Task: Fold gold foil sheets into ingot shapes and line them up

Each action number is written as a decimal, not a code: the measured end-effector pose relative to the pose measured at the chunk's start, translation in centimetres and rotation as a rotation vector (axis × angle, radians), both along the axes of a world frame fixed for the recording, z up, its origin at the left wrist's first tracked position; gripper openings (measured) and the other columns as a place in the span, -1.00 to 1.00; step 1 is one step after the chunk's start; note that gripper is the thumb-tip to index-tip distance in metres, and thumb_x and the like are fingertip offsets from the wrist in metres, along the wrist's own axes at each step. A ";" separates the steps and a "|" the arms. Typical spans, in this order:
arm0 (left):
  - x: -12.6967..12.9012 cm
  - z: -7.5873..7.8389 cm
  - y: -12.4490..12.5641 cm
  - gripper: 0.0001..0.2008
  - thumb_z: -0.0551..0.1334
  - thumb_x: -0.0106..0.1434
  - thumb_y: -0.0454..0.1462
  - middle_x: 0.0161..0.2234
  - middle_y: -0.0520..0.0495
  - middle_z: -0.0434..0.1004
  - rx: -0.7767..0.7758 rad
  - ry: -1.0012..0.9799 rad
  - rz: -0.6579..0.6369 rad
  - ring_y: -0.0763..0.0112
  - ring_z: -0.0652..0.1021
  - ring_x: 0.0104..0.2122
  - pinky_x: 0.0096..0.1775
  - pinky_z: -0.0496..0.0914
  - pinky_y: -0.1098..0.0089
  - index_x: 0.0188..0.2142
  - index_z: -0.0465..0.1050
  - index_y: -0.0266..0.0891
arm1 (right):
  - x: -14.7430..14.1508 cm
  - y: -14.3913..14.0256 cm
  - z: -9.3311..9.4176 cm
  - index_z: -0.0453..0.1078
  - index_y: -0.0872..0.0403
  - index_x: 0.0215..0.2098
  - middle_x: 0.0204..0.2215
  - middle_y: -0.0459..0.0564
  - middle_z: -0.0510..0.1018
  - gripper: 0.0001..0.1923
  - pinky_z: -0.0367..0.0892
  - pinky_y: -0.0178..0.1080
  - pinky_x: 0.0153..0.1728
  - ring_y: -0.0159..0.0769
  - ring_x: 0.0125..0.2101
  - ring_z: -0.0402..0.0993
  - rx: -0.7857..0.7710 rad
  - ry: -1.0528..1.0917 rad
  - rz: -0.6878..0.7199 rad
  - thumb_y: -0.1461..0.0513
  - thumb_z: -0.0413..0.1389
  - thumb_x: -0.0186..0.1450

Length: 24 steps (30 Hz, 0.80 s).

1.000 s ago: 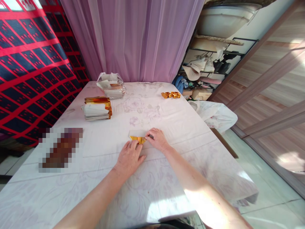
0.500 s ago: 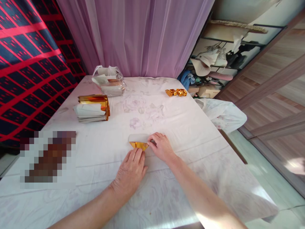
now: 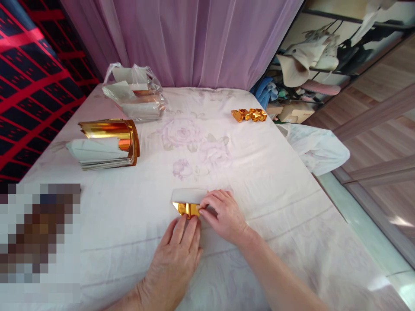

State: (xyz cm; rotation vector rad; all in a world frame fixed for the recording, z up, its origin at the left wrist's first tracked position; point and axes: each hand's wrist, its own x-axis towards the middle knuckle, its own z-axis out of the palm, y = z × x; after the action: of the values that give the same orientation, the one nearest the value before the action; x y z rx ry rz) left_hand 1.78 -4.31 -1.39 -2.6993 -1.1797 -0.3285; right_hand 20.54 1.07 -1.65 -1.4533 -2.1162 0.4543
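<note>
A partly folded sheet of gold foil paper (image 3: 189,195) lies on the table near the middle, its pale back upward along the far part and its shiny gold side showing along the near part. My left hand (image 3: 177,255) lies flat with fingers stretched out, the fingertips pressing on the near gold edge. At the right end of the sheet, my right hand (image 3: 224,214) pinches the paper between thumb and fingers. The paper under the right fingertips is hidden.
A stack of gold foil paper (image 3: 106,147) sits at the left, with a clear plastic bag (image 3: 134,93) of more paper behind it. Folded gold pieces (image 3: 249,115) lie at the far right. A pixelated patch (image 3: 39,237) covers something at the near left.
The view has come closer and tilted down. More of the gold side shows in front of the pale part. Both hands stay at the same sheet, the right still pinching its right end.
</note>
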 end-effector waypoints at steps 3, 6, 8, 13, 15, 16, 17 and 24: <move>-0.2 0.0 -0.3 -0.54 0.17 0.35 -0.09 0.14 -0.17 0.46 -0.032 0.006 -0.005 0.08 0.39 0.14 0.14 0.24 0.07 0.14 0.44 -0.30 | -0.2 -0.1 0.3 0.40 0.01 -0.30 -0.30 -0.10 0.54 -0.85 0.15 -0.16 -0.17 -0.23 -0.22 0.42 -0.011 0.007 -0.001 0.32 0.26 0.21; -0.3 -0.1 -0.5 -0.50 0.18 0.33 -0.07 0.18 -0.17 0.42 -0.054 0.022 -0.013 0.04 0.36 0.17 0.16 0.21 0.02 0.18 0.40 -0.25 | -0.3 -0.1 0.4 0.38 0.01 -0.32 -0.31 -0.09 0.54 -0.86 0.16 -0.16 -0.18 -0.22 -0.23 0.43 -0.024 0.016 -0.014 0.33 0.25 0.22; -0.3 -0.1 -0.5 -0.50 0.19 0.32 -0.07 0.18 -0.17 0.42 -0.053 0.029 -0.010 0.03 0.36 0.17 0.16 0.20 0.02 0.17 0.41 -0.25 | -0.3 0.0 0.3 0.37 0.01 -0.33 -0.33 -0.10 0.53 -0.87 0.16 -0.17 -0.19 -0.23 -0.24 0.42 -0.037 0.025 -0.019 0.34 0.22 0.24; 0.0 0.1 -0.3 -0.54 0.23 0.29 -0.09 0.14 -0.15 0.45 -0.035 0.030 0.006 0.07 0.38 0.14 0.14 0.24 0.05 0.12 0.46 -0.22 | 0.1 0.3 0.0 0.35 0.01 -0.36 -0.38 -0.11 0.51 -0.86 0.15 -0.20 -0.23 -0.27 -0.29 0.42 -0.050 0.053 -0.018 0.37 0.12 0.29; 0.1 0.2 -0.2 -0.55 0.25 0.28 -0.08 0.12 -0.14 0.46 -0.032 0.030 0.007 0.08 0.39 0.13 0.14 0.25 0.06 0.11 0.47 -0.21 | 0.3 0.4 -0.2 0.35 0.01 -0.37 -0.40 -0.12 0.51 -0.84 0.15 -0.21 -0.24 -0.28 -0.32 0.41 -0.041 0.066 -0.019 0.38 0.08 0.31; 0.1 0.2 -0.2 -0.54 0.26 0.28 -0.08 0.11 -0.13 0.47 -0.032 0.034 0.008 0.08 0.39 0.12 0.13 0.26 0.06 0.11 0.47 -0.20 | 0.3 0.5 -0.2 0.35 0.01 -0.37 -0.40 -0.11 0.50 -0.84 0.15 -0.21 -0.25 -0.28 -0.32 0.41 -0.037 0.067 -0.019 0.38 0.07 0.32; 0.1 0.2 -0.2 -0.54 0.26 0.27 -0.08 0.11 -0.13 0.47 -0.030 0.039 0.009 0.07 0.39 0.12 0.13 0.26 0.06 0.11 0.47 -0.20 | 0.4 0.5 -0.3 0.35 0.01 -0.37 -0.40 -0.11 0.51 -0.83 0.15 -0.21 -0.25 -0.28 -0.33 0.41 -0.034 0.065 -0.018 0.37 0.06 0.33; 0.1 0.0 -0.1 -0.55 0.28 0.25 -0.11 0.08 -0.13 0.50 -0.009 0.015 0.004 0.06 0.41 0.09 0.13 0.23 0.06 0.09 0.49 -0.23 | 0.3 0.3 -0.2 0.37 0.00 -0.32 -0.37 -0.10 0.52 -0.88 0.17 -0.20 -0.22 -0.27 -0.29 0.43 0.002 0.030 -0.015 0.35 0.09 0.32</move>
State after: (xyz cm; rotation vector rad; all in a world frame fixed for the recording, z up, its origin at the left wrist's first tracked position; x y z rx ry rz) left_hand 1.90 -4.45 -1.40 -2.7020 -1.1846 -0.3026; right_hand 20.82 1.40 -1.85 -1.4515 -2.0798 0.4654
